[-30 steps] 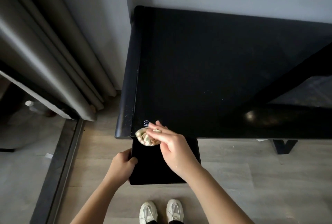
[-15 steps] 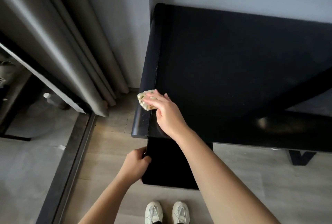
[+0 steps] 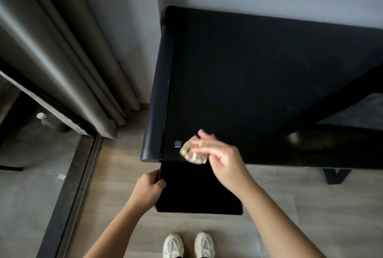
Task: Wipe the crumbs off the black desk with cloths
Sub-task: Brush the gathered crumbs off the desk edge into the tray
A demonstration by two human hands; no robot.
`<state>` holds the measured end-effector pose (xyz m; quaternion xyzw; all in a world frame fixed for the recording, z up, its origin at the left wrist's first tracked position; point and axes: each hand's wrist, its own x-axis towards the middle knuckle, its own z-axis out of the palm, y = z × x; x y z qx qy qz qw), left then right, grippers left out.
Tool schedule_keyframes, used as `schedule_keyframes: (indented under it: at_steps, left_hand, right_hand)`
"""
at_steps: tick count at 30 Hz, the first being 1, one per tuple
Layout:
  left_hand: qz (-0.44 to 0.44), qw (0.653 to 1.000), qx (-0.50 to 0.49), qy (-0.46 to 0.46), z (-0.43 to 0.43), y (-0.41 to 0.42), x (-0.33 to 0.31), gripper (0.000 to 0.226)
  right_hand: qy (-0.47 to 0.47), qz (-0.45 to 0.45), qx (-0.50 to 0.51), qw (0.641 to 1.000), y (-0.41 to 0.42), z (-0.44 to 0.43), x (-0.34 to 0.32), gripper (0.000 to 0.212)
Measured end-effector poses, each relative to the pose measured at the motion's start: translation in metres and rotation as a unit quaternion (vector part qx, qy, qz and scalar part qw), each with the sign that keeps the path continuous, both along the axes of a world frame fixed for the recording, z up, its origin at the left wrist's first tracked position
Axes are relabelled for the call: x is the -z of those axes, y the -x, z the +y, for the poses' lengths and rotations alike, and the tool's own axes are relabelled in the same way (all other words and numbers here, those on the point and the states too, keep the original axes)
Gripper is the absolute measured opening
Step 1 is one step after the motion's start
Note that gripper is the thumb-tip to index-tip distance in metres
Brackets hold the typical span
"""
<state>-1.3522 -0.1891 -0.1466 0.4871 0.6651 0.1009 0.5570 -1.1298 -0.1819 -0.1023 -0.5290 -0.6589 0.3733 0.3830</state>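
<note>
Pinching the cloth (image 3: 191,152) at the desk (image 3: 248,71) edge, palm-down right hand (image 3: 223,160); left hand (image 3: 148,190) grip curled round tray (image 3: 199,191).

Grey curtains (image 3: 62,50) hang at left; white sneakers (image 3: 204,245) stand on the wooden floor (image 3: 310,195).
</note>
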Motion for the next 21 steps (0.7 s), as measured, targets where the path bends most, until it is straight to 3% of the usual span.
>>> schedule_keyframes:
  at_steps: [3, 5, 10, 13, 17, 21]
  left_hand:
    - [0.008, 1.000, 0.008, -0.002, 0.000, -0.001, -0.001, 0.015]
    - [0.008, 1.000, 0.007, -0.003, 0.001, -0.002, -0.002, 0.017]
    - [0.010, 1.000, -0.002, 0.003, 0.002, -0.004, -0.002, 0.017]
    - [0.011, 1.000, -0.006, 0.004, 0.002, -0.005, -0.004, 0.011]
    - [0.011, 1.000, 0.016, -0.002, 0.001, -0.010, -0.007, 0.019]
    - [0.019, 0.999, 0.042, -0.005, 0.001, -0.022, -0.002, 0.022]
  right_hand:
    - [-0.032, -0.085, 0.082, 0.992, 0.003, 0.021, 0.009, 0.048]
    - [-0.028, -0.118, 0.050, 0.991, 0.012, 0.021, 0.011, 0.048]
    - [0.007, -0.078, -0.098, 0.992, 0.010, -0.004, 0.006, 0.037]
    - [0.075, -0.021, -0.105, 0.991, -0.004, -0.012, -0.007, 0.038]
    - [0.034, 0.081, 0.146, 0.985, -0.044, 0.006, -0.020, 0.054]
    - [0.007, 0.024, 0.427, 0.904, -0.122, 0.043, -0.010, 0.050]
